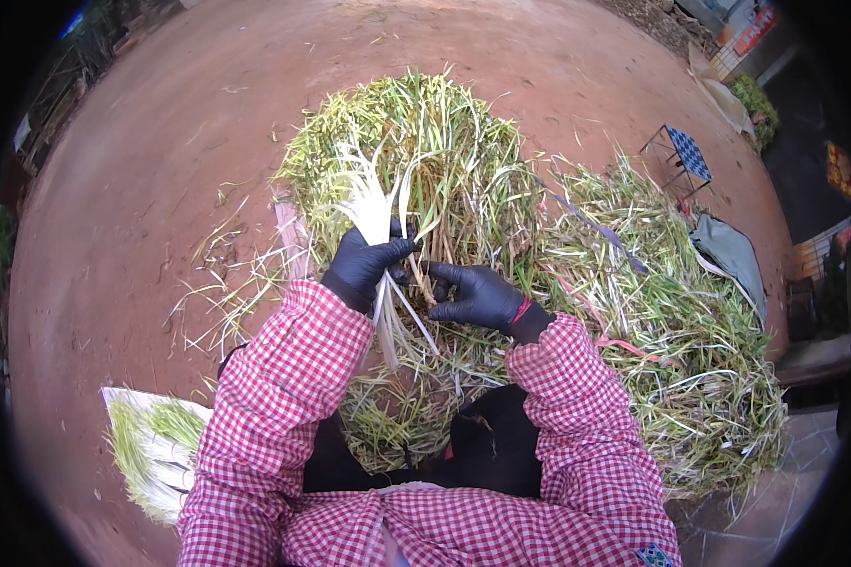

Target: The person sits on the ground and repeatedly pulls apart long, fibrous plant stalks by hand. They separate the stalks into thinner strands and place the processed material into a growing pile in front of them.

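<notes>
In my left hand [361, 266], black-gloved and closed, is a bunch of white chive-like stalks [373, 210]. Their pale tips fan out above the fist and thin ends hang below it. Close on its right is my right hand [475, 295], also in a black glove, with thumb and fingers curled round a thin brownish-green stalk [424, 282]. The hold at the fingertips is partly hidden. Both hands are above the near side of a large heap of green and yellow leafy stalks [435, 142].
A second, looser heap of stalks [700, 397] spreads to the right, with a grey-green cloth [733, 260] at its edge. Behind it stands a small blue-checked stool [687, 151]. Bundled stalks lie on a pale sheet [118, 397] at the lower left. Reddish bare ground [161, 189] surrounds everything.
</notes>
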Demonstrator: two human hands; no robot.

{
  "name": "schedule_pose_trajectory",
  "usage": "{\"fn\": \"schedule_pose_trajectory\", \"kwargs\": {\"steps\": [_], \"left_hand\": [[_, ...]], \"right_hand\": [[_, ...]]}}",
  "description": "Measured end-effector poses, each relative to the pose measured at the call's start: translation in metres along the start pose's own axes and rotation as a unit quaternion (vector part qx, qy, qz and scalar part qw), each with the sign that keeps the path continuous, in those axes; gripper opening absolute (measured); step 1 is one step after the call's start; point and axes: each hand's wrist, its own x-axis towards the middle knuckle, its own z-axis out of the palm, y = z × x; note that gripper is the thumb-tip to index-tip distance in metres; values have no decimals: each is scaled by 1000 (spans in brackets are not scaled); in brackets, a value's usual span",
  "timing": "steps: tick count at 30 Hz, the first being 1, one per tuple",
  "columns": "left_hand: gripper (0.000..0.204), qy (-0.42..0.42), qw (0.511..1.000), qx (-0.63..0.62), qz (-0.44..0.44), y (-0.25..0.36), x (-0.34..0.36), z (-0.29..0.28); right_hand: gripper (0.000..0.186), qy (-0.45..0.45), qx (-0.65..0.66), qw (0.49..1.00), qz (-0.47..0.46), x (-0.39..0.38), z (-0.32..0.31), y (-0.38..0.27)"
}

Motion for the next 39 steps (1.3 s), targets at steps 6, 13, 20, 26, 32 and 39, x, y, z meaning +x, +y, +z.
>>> {"fn": "schedule_pose_trajectory", "kwargs": {"steps": [6,13,20,26,32,39], "left_hand": [[29,-2,1000,-12,0,1,-10,16],[31,103,975,-155,123,28,-3,-34],[24,142,960,-179,165,64,-21,-78],[28,74,991,-99,48,43,-27,-38],[39,150,973,-119,130,58,-29,-43],[24,18,999,-49,11,21,-27,-42]], "right_hand": [[25,171,411,896,-2,27,0,-8],[13,343,12,938,-42,9,-44,80],[26,305,-359,803,365,-38,-112,161],[50,215,25,968,-125,24,-37,16],[21,50,168,984,-41,33,44,-18],[25,-37,152,988,11,50,27,-2]]}}
